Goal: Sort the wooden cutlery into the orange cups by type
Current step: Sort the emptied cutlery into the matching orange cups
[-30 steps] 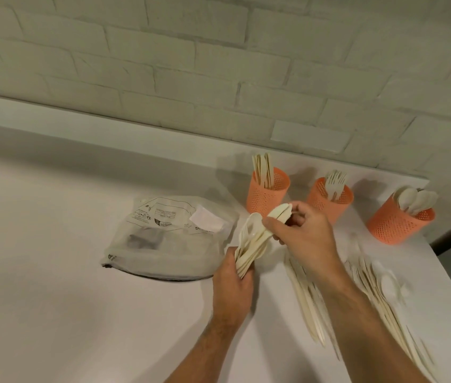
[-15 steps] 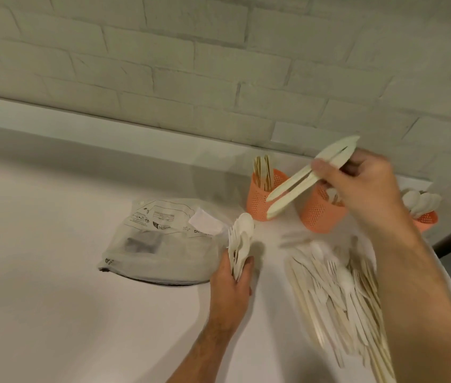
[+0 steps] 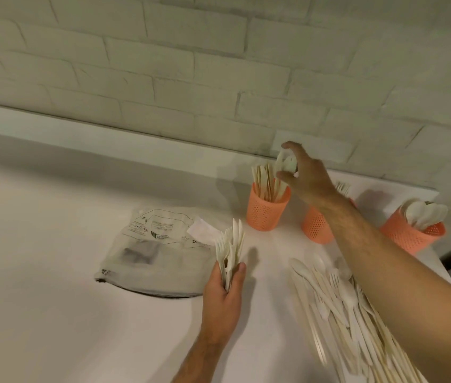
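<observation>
Left cup (image 3: 268,210): orange mesh, upright on the desk (image 3: 53,272); holds wooden knives (image 3: 264,179) standing on end.
Middle cup (image 3: 315,226): orange mesh, partly hidden by the right forearm; fork tines (image 3: 343,186) show above it.
Right cup (image 3: 409,234): orange mesh, tilted; holds wooden spoons (image 3: 426,212).
Right hand (image 3: 306,179): above the left cup's rim; fingers (image 3: 285,175) spread loosely round the tops of two pale pieces (image 3: 286,163) whose lower ends reach into that cup; whether it grips them cannot be told.
Left hand (image 3: 223,297): on the desk; fingers curled round a bundle of mixed cutlery (image 3: 230,248), tips upward.
Loose pile (image 3: 351,308): unsorted cutlery on the desk, under the right forearm.
Plastic bag (image 3: 158,244): lies flat, just left of the bundle.
</observation>
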Available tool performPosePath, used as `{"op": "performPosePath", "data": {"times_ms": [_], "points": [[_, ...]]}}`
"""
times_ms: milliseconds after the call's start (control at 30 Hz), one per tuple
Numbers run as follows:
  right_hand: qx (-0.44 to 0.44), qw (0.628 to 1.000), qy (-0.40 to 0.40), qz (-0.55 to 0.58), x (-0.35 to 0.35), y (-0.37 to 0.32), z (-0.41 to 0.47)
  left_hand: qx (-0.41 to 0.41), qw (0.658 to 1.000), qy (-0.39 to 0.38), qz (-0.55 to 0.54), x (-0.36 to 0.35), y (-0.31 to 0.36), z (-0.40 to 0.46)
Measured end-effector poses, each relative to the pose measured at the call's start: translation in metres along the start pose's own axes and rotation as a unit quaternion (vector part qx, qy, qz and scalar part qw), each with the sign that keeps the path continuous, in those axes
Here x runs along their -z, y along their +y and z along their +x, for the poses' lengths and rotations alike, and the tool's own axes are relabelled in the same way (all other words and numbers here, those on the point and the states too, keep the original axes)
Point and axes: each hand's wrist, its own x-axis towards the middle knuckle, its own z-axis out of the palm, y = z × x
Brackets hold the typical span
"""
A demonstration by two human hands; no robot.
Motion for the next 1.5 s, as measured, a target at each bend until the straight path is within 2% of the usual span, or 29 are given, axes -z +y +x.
{"op": "performPosePath", "data": {"times_ms": [100,133,200,267,300,400,433,467,600,700,767,867,967,1033,1100,1167,1267,1300,1367,1400,1433,1500], "points": [[-0.031,0.99,-0.071,-0.116,-0.011,0.006,-0.003,0.022,1.0,0.003,-0.012,0.002,0.0,0.001],[-0.034,0.99,-0.06,-0.126,-0.011,0.003,-0.006,0.024,1.0,0.004,-0.012,0.002,0.0,0.001],[-0.014,0.994,0.013,-0.112,-0.01,-0.009,-0.018,0.018,1.0,0.002,-0.015,0.003,-0.003,0.003],[0.037,0.996,0.064,-0.043,-0.008,-0.025,-0.037,0.014,1.0,-0.007,-0.027,0.004,-0.002,0.003],[0.052,0.998,0.04,0.016,-0.007,-0.033,-0.05,0.016,0.999,-0.012,-0.031,0.005,0.0,0.003],[0.004,0.972,-0.176,0.153,-0.018,-0.052,-0.096,0.027,0.999,-0.014,-0.018,0.004,0.003,0.003],[-0.018,0.964,-0.213,0.157,-0.027,-0.053,-0.108,0.029,0.999,-0.018,-0.028,0.004,0.005,0.002],[-0.04,0.962,-0.214,0.166,-0.036,-0.051,-0.118,0.022,0.999,-0.021,-0.036,0.003,0.005,0.001],[-0.126,0.936,-0.15,0.293,-0.058,-0.039,-0.14,0.004,0.999,-0.04,-0.029,0.002,0.007,0.0],[-0.133,0.928,-0.124,0.326,-0.055,-0.032,-0.144,0.031,0.999,-0.019,-0.028,0.003,0.0,0.001],[-0.125,0.934,-0.073,0.326,-0.047,-0.035,-0.138,0.045,0.998,-0.015,-0.037,0.004,-0.001,0.001],[-0.071,0.943,0.062,0.32,-0.016,-0.044,-0.114,0.045,0.998,-0.017,-0.04,0.003,0.0,0.0],[0.035,0.949,0.23,0.214,0.022,-0.043,-0.076,0.041,0.998,-0.007,-0.038,0.003,0.002,-0.001],[0.078,0.939,0.283,0.178,0.034,-0.036,-0.047,0.04,0.998,-0.01,-0.036,0.002,0.002,0.0],[0.083,0.944,0.288,0.139,0.031,-0.025,-0.021,0.038,0.998,-0.017,-0.039,0.002,0.002,0.001],[0.076,0.96,0.254,0.092,0.018,-0.011,-0.004,0.038,0.998,-0.019,-0.039,0.002,0.002,0.001],[0.032,0.99,0.133,0.034,-0.005,0.007,0.002,0.035,0.999,-0.021,-0.032,0.001,0.005,0.001],[0.026,0.993,0.114,0.0,-0.01,0.009,0.0,0.038,0.998,-0.022,-0.035,0.001,0.006,0.001],[0.055,0.988,0.132,-0.049,-0.012,0.001,-0.009,0.037,0.998,-0.027,-0.037,0.001,0.007,0.001],[0.087,0.988,0.125,-0.038,-0.01,-0.01,-0.015,0.036,0.998,-0.032,-0.037,0.002,0.007,0.001],[0.117,0.99,0.073,-0.007,-0.006,-0.024,-0.024,0.039,0.998,-0.034,-0.036,0.001,0.008,0.001],[0.128,0.978,-0.153,0.055,-0.001,-0.056,-0.043,0.042,0.998,-0.039,-0.032,0.002,0.008,0.001]]}}
